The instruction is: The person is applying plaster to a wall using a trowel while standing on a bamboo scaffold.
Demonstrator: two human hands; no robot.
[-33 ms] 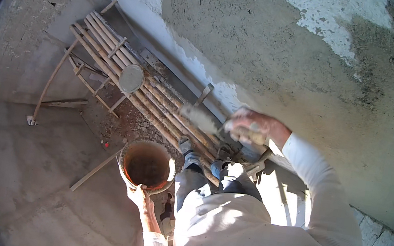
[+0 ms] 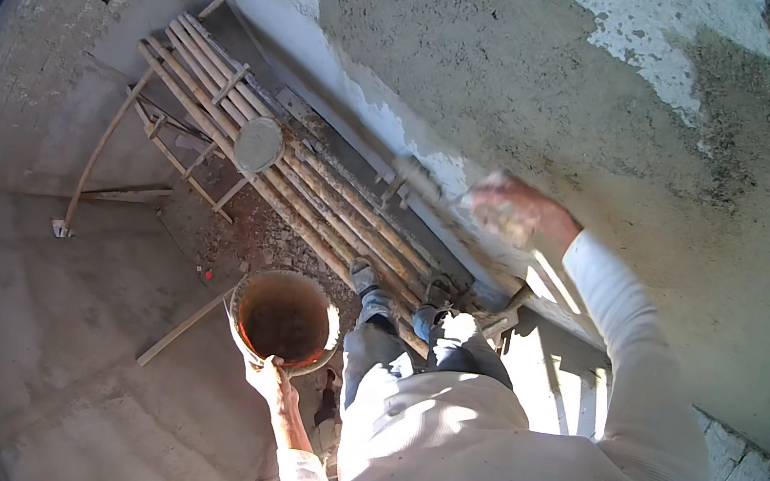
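Note:
My left hand (image 2: 271, 384) grips the near rim of a round bucket (image 2: 289, 292). Its mouth faces up, its inside is brownish, and something dark lies at the bottom. My right hand (image 2: 519, 210) is closed around a trowel (image 2: 421, 181), blurred by motion. The trowel's blade points left, in front of the lower part of the wall (image 2: 504, 90). That wall carries grey, rough plaster with pale bare patches. Whether the blade touches the wall I cannot tell.
My feet stand on a scaffold of wooden poles (image 2: 320, 215) along the wall. A round container of grey mortar (image 2: 259, 145) sits on the poles further left. Rubble (image 2: 253, 232) lies below, and a loose wooden strip (image 2: 186, 326) rests on the floor.
My right hand and the trowel have moved up and slightly right, from over the scaffold poles toward the wall. The left hand and bucket have barely shifted.

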